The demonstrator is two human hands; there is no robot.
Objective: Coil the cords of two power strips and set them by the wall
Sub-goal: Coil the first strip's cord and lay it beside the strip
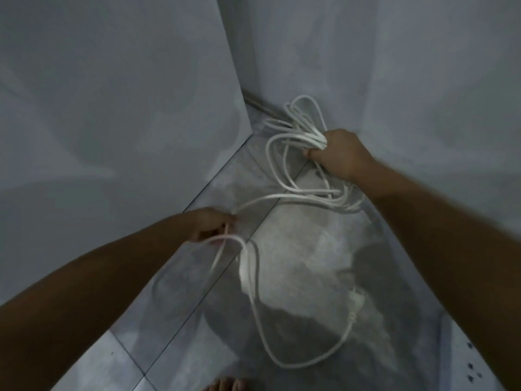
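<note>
My right hand [337, 153] grips a bundle of white cord loops [298, 128] near the corner where two walls meet. From that bundle a white cord [282, 197] runs left to my left hand [210, 225], which pinches it low over the floor. Below my left hand the cord hangs in a long loop [259, 314] down to the tiles and ends in a white plug [355, 301] lying on the floor. At the lower right edge, part of a white power strip [469, 359] with dark socket holes shows.
Grey walls [112, 108] rise at left and at the back right, meeting in a corner. The floor [296, 255] is glossy grey tile with dark grout lines. My bare toes [228, 384] show at the bottom edge.
</note>
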